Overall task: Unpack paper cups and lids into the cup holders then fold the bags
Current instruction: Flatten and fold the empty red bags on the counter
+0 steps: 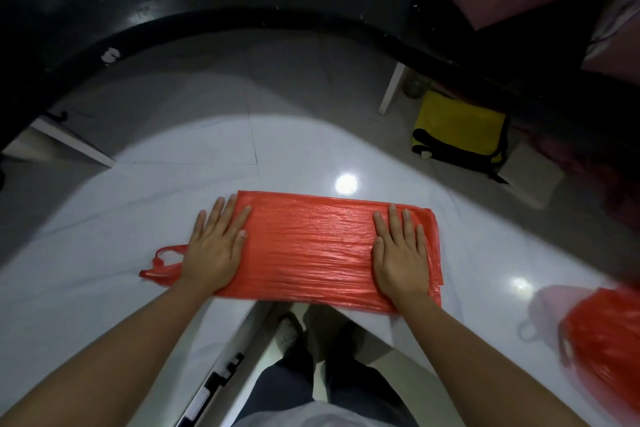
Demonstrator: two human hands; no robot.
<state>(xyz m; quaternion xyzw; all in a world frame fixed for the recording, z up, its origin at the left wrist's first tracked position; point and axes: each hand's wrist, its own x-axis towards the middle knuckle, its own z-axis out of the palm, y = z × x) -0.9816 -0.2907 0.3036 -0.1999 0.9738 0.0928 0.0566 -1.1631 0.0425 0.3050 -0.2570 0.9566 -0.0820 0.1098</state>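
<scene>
Got both palms down on the red bag (311,246) on the white surface (194,149), left hand (216,246) and right hand (401,253) flat, fingers straight, gripping nothing. Slick plastic could slide or spring open once I lift. I count two bags; the second bag (602,350) looks bunched, too blurry to be sure.

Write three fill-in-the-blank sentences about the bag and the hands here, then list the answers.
1. Both hands, the left hand and the right hand, press flat on a ____ plastic bag.
2. The bag's handles stick out beside the ____ hand.
3. On the floor under the dark counter lies a ____ and black bag.

Answers: red; left; yellow
</scene>
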